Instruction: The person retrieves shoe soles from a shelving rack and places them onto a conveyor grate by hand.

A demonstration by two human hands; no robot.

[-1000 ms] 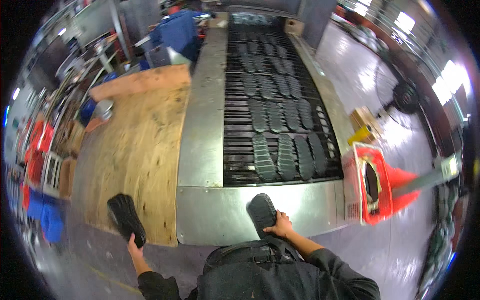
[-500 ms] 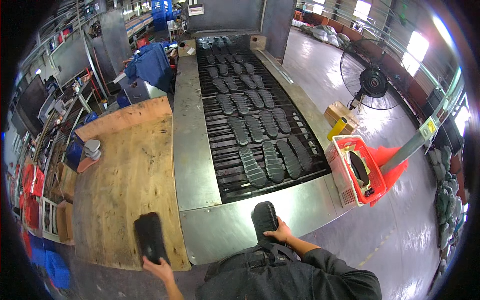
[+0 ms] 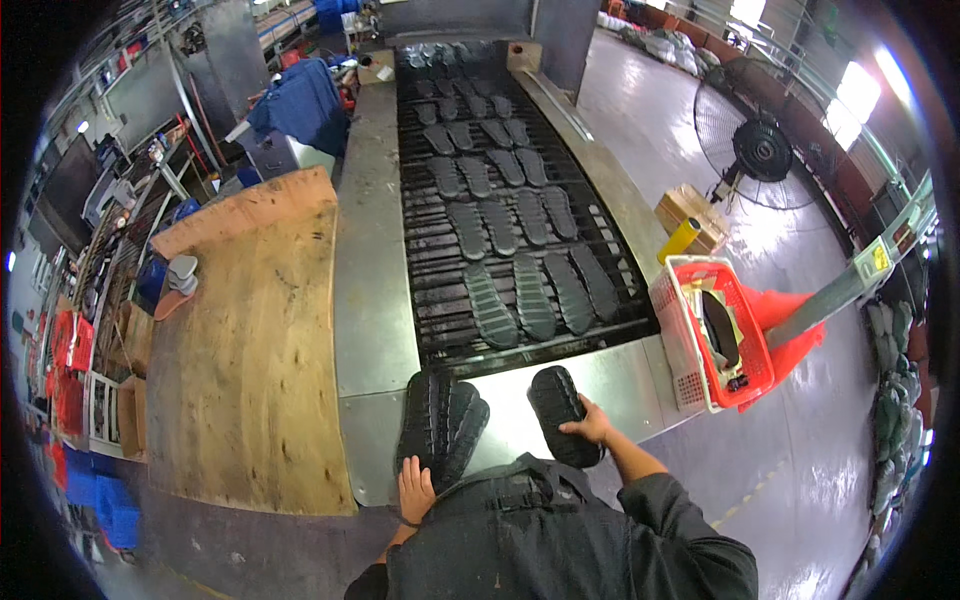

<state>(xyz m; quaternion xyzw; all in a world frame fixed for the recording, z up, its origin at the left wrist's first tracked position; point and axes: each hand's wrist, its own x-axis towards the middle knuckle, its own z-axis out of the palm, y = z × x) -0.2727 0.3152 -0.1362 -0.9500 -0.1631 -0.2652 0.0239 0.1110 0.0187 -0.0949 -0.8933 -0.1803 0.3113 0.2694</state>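
Over the near metal ledge (image 3: pixel 500 395) of the conveyor, my left hand (image 3: pixel 415 490) grips the lower end of a small bunch of black shoe soles (image 3: pixel 440 420), fanned slightly to the right. Its thumb is hidden. A hand's width to the right, my right hand (image 3: pixel 592 424) clasps another black shoe sole (image 3: pixel 553 400), thumb across its face; whether more lie beneath it I cannot tell. Beyond the ledge, several rows of black soles (image 3: pixel 533 297) lie on the dark slatted conveyor bed (image 3: pixel 450 345), toes pointing various ways.
A wooden board (image 3: pixel 240 380) adjoins the conveyor on the left, with grey and brown pieces (image 3: pixel 180 280) at its far corner. On the right stand a red and white basket (image 3: pixel 690 350), a yellow cylinder (image 3: pixel 680 240), a carton (image 3: pixel 695 215) and a large black fan (image 3: pixel 760 150).
My left hand has moved right from the wooden board's edge to the metal ledge, bringing black soles beside the right hand's. My right hand has shifted slightly right. The view has tilted a little.
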